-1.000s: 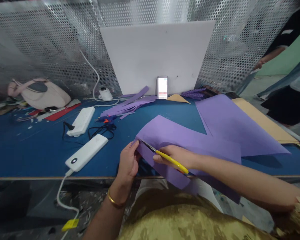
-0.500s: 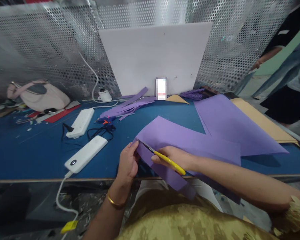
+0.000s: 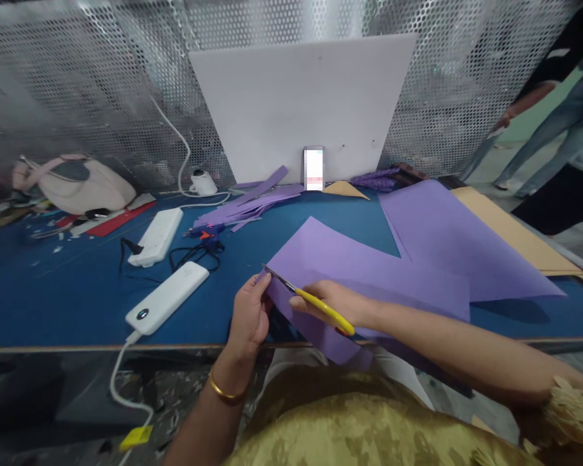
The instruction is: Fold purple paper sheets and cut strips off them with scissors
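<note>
My right hand (image 3: 337, 303) grips yellow-handled scissors (image 3: 311, 299) whose blades cut along a purple paper sheet (image 3: 364, 265) lying on the blue table (image 3: 68, 291). The blade tips reach the sheet's left edge. My left hand (image 3: 249, 314) pinches the near strip of that sheet beside the blade tips, at the table's front edge. The cut strip hangs down over the edge toward my lap.
A white power bank (image 3: 168, 298) with cable lies left of my hands, a white power strip (image 3: 156, 236) behind it. Cut purple strips (image 3: 245, 207), a phone (image 3: 313, 169) against a white board (image 3: 301, 107), more purple and tan sheets (image 3: 515, 233) right, a pink bag (image 3: 78, 184) far left. People stand at right.
The scissor blades have advanced leftward to the sheet's left edge and opened slightly. My left hand keeps its pinch on the strip.
</note>
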Action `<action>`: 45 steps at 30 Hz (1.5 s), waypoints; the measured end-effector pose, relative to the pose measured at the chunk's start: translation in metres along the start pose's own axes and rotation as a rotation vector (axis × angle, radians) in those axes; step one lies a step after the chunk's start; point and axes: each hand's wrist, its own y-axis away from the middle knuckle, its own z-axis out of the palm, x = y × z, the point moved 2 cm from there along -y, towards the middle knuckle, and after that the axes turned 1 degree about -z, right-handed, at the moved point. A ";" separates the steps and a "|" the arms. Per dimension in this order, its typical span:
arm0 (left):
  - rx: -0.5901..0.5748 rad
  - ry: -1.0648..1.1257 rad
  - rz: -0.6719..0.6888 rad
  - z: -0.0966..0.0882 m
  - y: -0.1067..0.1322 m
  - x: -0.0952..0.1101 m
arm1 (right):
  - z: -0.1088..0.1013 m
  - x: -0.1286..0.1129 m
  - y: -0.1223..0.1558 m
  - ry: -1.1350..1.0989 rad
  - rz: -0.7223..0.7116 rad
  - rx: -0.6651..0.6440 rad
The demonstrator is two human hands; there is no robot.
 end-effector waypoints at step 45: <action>-0.239 -1.206 0.520 0.133 -0.033 0.057 | -0.079 0.088 -0.007 -1.004 -0.285 1.200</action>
